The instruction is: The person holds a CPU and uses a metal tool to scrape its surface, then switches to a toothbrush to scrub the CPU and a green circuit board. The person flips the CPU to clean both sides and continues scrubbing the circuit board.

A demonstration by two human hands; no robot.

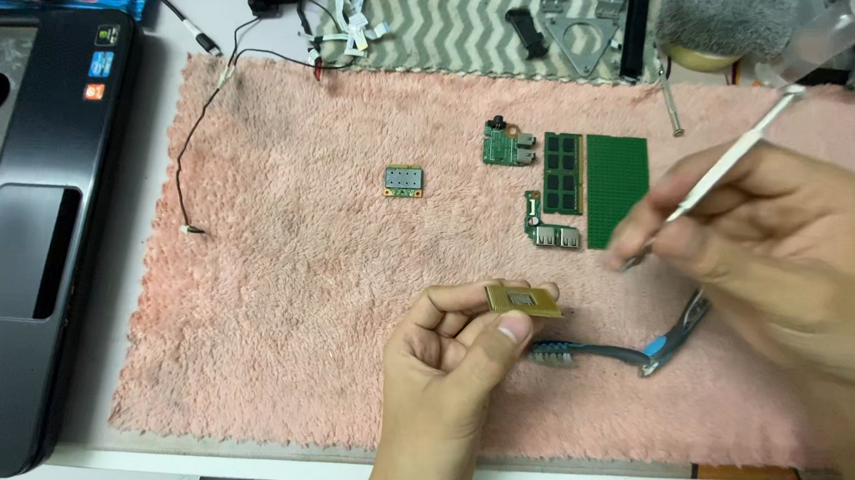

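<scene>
My left hand (449,362) pinches a small square processor chip (522,300) between thumb and fingers, held flat above the pink fluffy mat (274,289). My right hand (787,260) grips a thin white stick-like tool (739,157), its lower tip near my fingers at the right of the chip. A grey and blue toothbrush (630,352) lies on the mat just beneath and to the right of the chip.
Green memory modules (563,172) (615,190), two small port boards (507,145) (549,223) and a small wireless card (404,180) lie on the mat. An opened black laptop base (31,242) sits at left. Cables, metal brackets and a tape roll (706,59) crowd the back edge.
</scene>
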